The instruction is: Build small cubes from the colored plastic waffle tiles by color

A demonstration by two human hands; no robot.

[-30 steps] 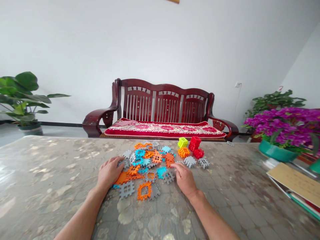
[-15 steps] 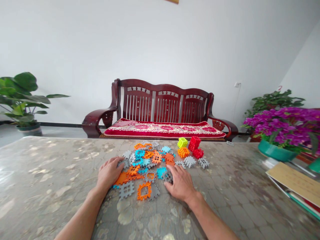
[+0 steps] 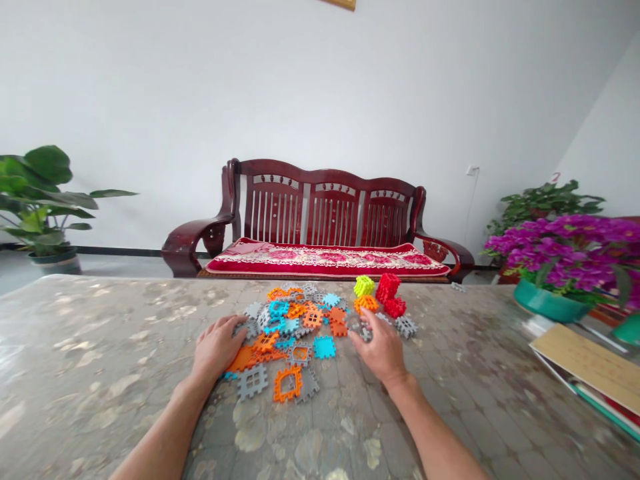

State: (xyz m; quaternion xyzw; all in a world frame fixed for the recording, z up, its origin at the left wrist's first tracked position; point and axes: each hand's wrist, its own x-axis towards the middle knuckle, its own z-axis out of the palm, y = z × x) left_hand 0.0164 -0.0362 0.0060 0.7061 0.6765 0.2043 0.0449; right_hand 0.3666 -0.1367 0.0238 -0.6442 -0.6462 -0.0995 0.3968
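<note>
A jumble of notched plastic building tiles in orange, blue and grey lies on the table. My left hand rests at the pile's left edge, its fingers lying loosely over grey tiles and beside a large orange tile. On the right side, my right hand has thumb and fingers around a grey window tile; its fingertips come close to an orange block. Near me lie an orange frame tile and a grey window tile. A blue tile lies left of my right thumb.
Behind the orange block stand a yellow-green cube and red blocks. Another grey tile lies right of my hand. Purple flowers in a green pot and books occupy the right. A wooden bench stands beyond the table.
My right hand has moved right and away from me, carrying a grey window tile from beside the blue tile, which is now uncovered. My left hand has stayed put.
</note>
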